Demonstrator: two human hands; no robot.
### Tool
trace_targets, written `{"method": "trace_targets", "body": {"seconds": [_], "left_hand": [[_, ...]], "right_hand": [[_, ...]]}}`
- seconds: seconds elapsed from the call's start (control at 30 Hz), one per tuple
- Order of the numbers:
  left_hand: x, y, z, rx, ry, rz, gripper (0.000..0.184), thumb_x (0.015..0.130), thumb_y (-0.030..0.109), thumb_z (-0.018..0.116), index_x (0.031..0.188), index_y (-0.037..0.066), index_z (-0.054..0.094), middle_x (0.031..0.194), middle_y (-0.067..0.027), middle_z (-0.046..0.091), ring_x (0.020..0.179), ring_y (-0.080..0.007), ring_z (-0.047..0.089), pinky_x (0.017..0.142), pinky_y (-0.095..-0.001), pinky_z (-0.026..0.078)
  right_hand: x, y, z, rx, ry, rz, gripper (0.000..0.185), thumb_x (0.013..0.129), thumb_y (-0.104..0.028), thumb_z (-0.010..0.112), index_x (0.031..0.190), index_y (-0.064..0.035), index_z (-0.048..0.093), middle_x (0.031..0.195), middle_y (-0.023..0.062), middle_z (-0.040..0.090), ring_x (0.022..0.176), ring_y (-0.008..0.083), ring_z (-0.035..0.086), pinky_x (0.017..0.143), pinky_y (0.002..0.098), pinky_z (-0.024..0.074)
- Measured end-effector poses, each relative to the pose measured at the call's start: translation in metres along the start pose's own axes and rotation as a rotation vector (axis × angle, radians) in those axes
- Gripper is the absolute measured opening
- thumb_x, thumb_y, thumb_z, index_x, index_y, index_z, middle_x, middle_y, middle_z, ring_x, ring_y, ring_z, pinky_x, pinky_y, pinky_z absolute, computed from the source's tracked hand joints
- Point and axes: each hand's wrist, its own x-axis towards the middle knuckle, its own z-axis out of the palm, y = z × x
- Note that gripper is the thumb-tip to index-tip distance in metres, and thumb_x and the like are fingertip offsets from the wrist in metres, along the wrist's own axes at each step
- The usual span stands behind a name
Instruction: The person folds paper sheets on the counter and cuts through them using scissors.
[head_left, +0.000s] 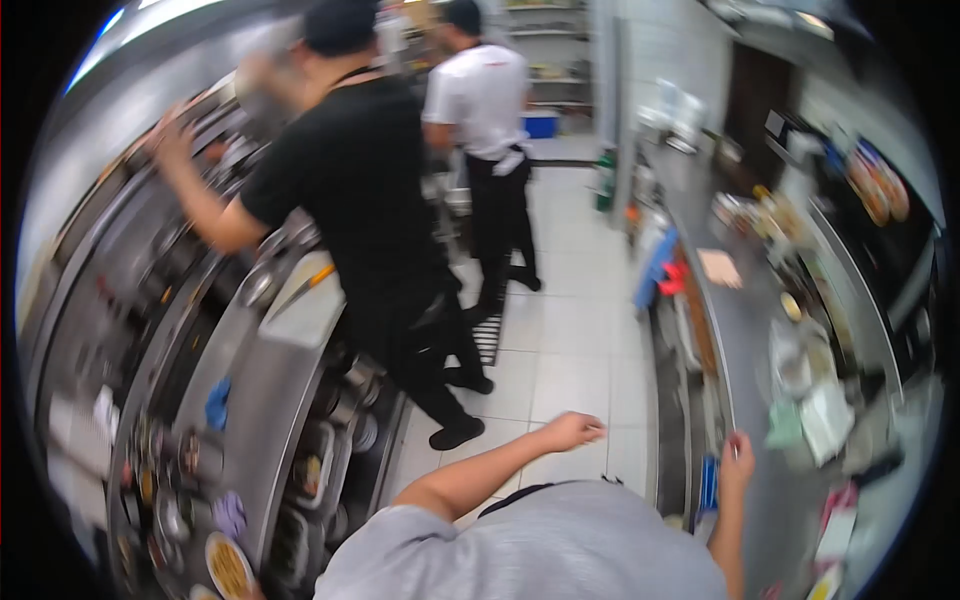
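My left hand [574, 431] hangs in front of my grey shirt over the white tiled floor, its fingers loosely curled in with nothing visible in them. My right hand [738, 456] is at the edge of the right-hand steel counter [745, 375], fingers bent together, and no object shows in it. Just left of that wrist, a blue item [709, 484] sits below the counter edge. Both hands are slightly blurred.
A person in black [370, 190] reaches over the left line; a person in white [483, 110] stands farther along. A cutting board [305, 305] carries a yellow-handled knife [307, 286]. A dish of food [230, 570] is at lower left. Bags [825, 425] lie on the right counter.
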Motion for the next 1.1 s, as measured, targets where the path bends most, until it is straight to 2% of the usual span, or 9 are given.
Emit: {"method": "trace_targets", "body": {"seconds": [0.07,0.23,0.37,0.47,0.57,0.67,0.87,1.03,1.1], "left_hand": [[-0.036,0.001,-0.011,0.015,0.006,-0.203,0.035,0.092,0.033,0.059,0.106,0.002,0.066,0.085,-0.0085,0.069,0.076,-0.0129,0.066,0.070,-0.0280,0.052],[-0.091,-0.025,-0.007,0.083,0.086,-0.342,0.030,0.092,0.027,0.057,0.108,0.003,0.066,0.088,-0.0092,0.070,0.078,-0.0134,0.067,0.073,-0.0276,0.053],[-0.075,-0.007,0.050,-0.023,0.123,-0.313,0.028,0.091,0.023,0.057,0.109,0.003,0.065,0.090,-0.0099,0.070,0.079,-0.0136,0.067,0.073,-0.0280,0.053],[-0.040,0.035,0.111,-0.030,0.074,-0.255,0.028,0.090,0.022,0.057,0.109,0.004,0.065,0.092,-0.0089,0.070,0.081,-0.0143,0.067,0.074,-0.0292,0.052],[-0.021,0.087,0.172,0.039,-0.008,-0.124,0.030,0.090,0.028,0.058,0.109,0.005,0.065,0.100,-0.0149,0.068,0.091,-0.0273,0.064,0.082,-0.0349,0.050],[-0.032,0.126,0.207,-0.026,-0.106,-0.167,0.032,0.090,0.029,0.058,0.112,0.007,0.064,0.100,-0.0136,0.068,0.092,-0.0265,0.064,0.084,-0.0341,0.049],[-0.094,0.079,0.251,0.028,0.021,-0.341,0.031,0.089,0.029,0.059,0.110,0.007,0.065,0.100,-0.0144,0.068,0.093,-0.0253,0.064,0.085,-0.0335,0.049],[-0.130,0.075,0.259,-0.075,0.024,-0.568,0.027,0.087,0.022,0.060,0.108,0.006,0.066,0.088,-0.0094,0.070,0.075,-0.0147,0.066,0.072,-0.0304,0.051],[-0.135,0.066,0.266,-0.106,0.029,-0.592,0.027,0.086,0.023,0.061,0.106,0.006,0.067,0.088,-0.0104,0.070,0.076,-0.0170,0.066,0.073,-0.0315,0.052]], "right_hand": [[-0.004,0.019,-0.005,0.024,0.046,0.001,0.024,0.081,0.000,0.059,0.104,-0.0005,0.062,0.091,0.0101,0.066,0.085,0.0211,0.062,0.080,0.0326,0.0487],[-0.032,0.059,-0.036,0.099,0.094,0.080,0.021,0.081,0.001,0.060,0.102,-0.0010,0.063,0.082,0.0052,0.064,0.075,0.0109,0.059,0.071,0.0260,0.0483],[-0.049,0.091,-0.071,0.078,0.047,0.159,0.021,0.080,0.000,0.059,0.101,-0.0002,0.062,0.081,0.0090,0.065,0.074,0.0162,0.061,0.071,0.0294,0.0493],[-0.058,0.127,-0.093,0.046,-0.054,0.169,0.021,0.079,0.000,0.062,0.100,-0.0012,0.063,0.089,0.0086,0.066,0.080,0.0166,0.063,0.075,0.0310,0.0502],[-0.062,0.153,-0.113,-0.201,-0.189,0.054,0.032,0.075,-0.004,0.065,0.106,-0.0030,0.061,0.108,0.0145,0.062,0.099,0.0266,0.060,0.088,0.0386,0.0471],[-0.072,0.149,-0.124,-0.334,-0.269,-0.200,0.046,0.072,-0.011,0.068,0.116,-0.0033,0.055,0.125,0.0199,0.051,0.118,0.0375,0.044,0.103,0.0470,0.0333],[-0.085,0.152,-0.123,-0.400,-0.316,-0.327,0.061,0.070,-0.016,0.069,0.125,-0.0016,0.048,0.139,0.0212,0.038,0.130,0.0393,0.031,0.111,0.0485,0.0216],[-0.085,0.146,-0.129,-0.396,-0.349,-0.310,0.058,0.071,-0.016,0.067,0.124,-0.0020,0.048,0.137,0.0218,0.039,0.130,0.0393,0.032,0.111,0.0490,0.0216],[-0.083,0.142,-0.130,-0.395,-0.357,-0.314,0.057,0.072,-0.015,0.066,0.124,-0.0019,0.048,0.137,0.0219,0.039,0.130,0.0392,0.032,0.111,0.0489,0.0217]]}}
